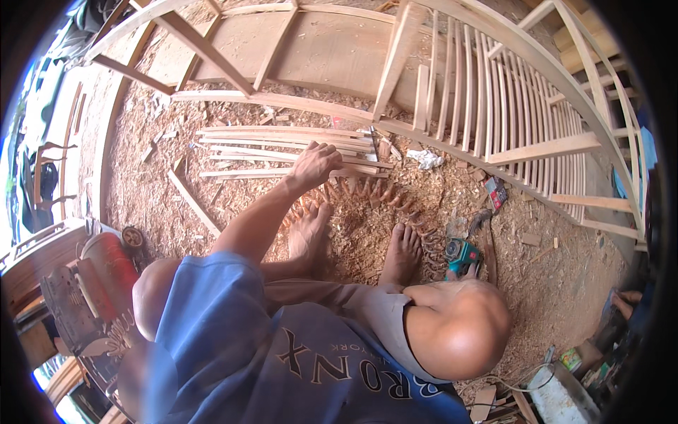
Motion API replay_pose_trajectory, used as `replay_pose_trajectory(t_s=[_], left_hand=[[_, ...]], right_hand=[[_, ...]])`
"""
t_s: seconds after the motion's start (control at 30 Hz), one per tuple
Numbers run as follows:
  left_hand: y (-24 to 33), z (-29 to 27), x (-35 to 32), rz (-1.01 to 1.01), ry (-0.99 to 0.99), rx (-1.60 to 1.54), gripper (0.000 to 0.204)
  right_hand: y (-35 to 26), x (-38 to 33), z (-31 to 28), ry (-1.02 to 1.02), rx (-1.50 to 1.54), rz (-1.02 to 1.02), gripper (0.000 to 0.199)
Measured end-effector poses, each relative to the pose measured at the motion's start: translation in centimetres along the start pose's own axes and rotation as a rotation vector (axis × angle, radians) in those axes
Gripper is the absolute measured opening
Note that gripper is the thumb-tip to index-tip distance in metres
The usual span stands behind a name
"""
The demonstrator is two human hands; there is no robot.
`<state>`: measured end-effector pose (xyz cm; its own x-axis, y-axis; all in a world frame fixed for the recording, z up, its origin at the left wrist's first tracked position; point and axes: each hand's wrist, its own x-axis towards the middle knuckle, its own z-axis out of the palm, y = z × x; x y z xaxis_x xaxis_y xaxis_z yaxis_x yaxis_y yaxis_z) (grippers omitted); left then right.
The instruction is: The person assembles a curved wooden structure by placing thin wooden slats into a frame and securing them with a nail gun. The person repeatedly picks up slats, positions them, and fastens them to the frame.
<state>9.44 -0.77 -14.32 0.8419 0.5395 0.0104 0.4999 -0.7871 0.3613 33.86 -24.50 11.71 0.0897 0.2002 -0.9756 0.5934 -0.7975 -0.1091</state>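
Note:
My left hand (pixel 316 168) reaches forward over a row of thin wooden slats (pixel 247 157) lying on the shavings. Its fingers curl down at the nearer slats and look closed on one, though the fingertips are hidden. Beside my right knee, my right hand (pixel 468 274) shows only in part, closed around the back of a green power tool (pixel 462 256) with a round dark part at its front. My knee covers the rest of that hand and forearm. An orange-brown coiled hose (pixel 374 192) curves around my bare feet, between the slats and the tool.
A large pale wooden frame (pixel 282 102) with curved rails stands across the far side, its many spindles (pixel 508 106) at right. A red tank-like machine (pixel 109 272) stands at left. Crumpled white material (pixel 426 159), a red packet (pixel 496 192) and offcuts lie among the shavings.

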Motion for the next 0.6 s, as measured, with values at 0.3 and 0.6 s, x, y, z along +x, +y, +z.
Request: replay_pose_trajectory(t_s=[0.3, 0.6], left_hand=[[14.4, -2.9, 7.9, 0.383, 0.263, -0.313, 0.018], [11.8, -5.8, 7.9, 0.242, -0.095, -0.427, 0.025]], right_hand=[[5.4, 12.6, -2.5, 1.304, 0.133, -0.826, 0.058], [16.3, 10.8, -8.2, 1.115, 0.577, -0.744, 0.022]])
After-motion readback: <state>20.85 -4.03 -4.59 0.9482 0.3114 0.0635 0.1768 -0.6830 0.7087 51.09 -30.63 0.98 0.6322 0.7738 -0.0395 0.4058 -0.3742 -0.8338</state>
